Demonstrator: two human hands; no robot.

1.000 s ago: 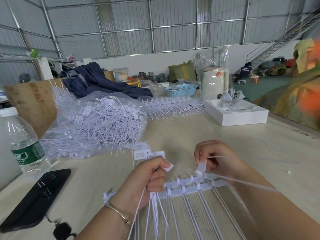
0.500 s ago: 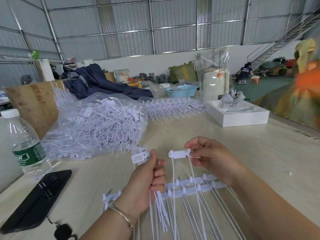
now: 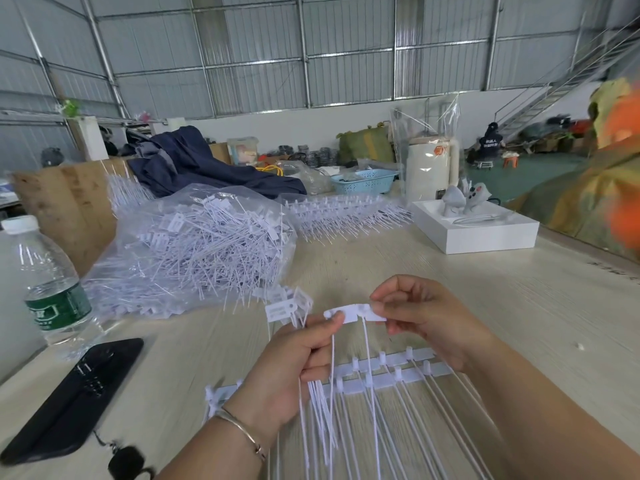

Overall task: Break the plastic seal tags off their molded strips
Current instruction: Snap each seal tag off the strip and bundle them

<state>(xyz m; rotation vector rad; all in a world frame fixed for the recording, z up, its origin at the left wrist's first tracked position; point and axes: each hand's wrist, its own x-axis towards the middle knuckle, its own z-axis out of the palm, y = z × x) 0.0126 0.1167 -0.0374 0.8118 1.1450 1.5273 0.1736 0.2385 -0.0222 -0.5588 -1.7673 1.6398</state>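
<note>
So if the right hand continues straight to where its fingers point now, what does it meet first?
The right hand points leftward along the seal tag it pinches. First it would likely meet the left hand, whose thumb already touches that tag.

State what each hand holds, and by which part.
Right hand pinches a seal tag by its flat head. Left hand grips a bundle of tags by their thin tails.
</note>
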